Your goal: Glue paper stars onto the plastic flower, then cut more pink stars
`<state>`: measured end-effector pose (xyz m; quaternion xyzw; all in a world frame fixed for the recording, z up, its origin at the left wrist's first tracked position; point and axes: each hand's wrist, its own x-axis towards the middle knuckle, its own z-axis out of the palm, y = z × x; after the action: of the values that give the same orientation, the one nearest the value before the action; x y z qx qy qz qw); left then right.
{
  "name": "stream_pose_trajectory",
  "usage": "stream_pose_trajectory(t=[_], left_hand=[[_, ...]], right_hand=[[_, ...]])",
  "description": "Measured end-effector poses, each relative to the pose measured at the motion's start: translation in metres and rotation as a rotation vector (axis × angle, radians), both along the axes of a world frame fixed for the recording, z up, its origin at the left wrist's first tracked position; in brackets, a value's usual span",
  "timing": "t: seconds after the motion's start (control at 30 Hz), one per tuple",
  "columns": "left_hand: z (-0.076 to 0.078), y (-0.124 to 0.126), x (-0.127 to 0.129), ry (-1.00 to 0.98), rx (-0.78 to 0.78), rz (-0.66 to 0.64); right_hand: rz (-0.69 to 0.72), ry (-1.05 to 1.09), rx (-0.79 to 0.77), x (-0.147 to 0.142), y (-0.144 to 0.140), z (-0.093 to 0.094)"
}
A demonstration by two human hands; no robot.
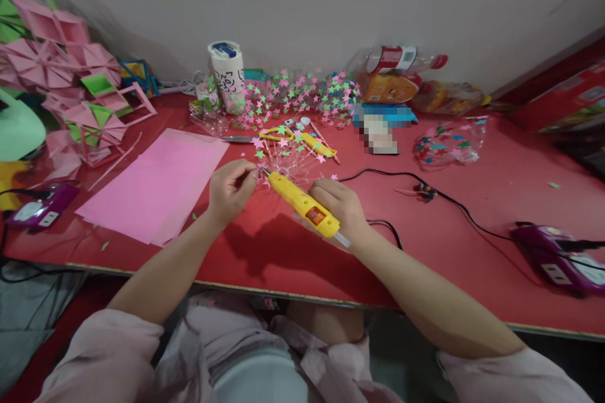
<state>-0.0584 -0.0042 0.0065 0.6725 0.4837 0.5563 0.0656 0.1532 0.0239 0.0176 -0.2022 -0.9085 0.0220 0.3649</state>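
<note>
My right hand grips a yellow hot-glue gun, nozzle pointing up-left toward my left hand. My left hand has its fingers pinched together at the nozzle tip, on something too small to make out, perhaps a paper star. Just beyond the nozzle lies a clear plastic piece with thin spokes and pink and green paper stars. The gun's black cord runs right across the red table.
Pink paper sheets lie at left. Yellow scissors, a white cylinder container, a star-covered garland and plastic bottles sit farther back. Pink folded paper shapes pile at far left. Purple devices sit at both sides.
</note>
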Motion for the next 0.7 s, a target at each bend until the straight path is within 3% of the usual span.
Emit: stream_pose_trajectory(t=[0.7], left_hand=[[0.0023, -0.0006, 0.0005, 0.045, 0.019, 0.014]], right_hand=[[0.007, -0.010, -0.046, 0.0011, 0.0001, 0.0005]])
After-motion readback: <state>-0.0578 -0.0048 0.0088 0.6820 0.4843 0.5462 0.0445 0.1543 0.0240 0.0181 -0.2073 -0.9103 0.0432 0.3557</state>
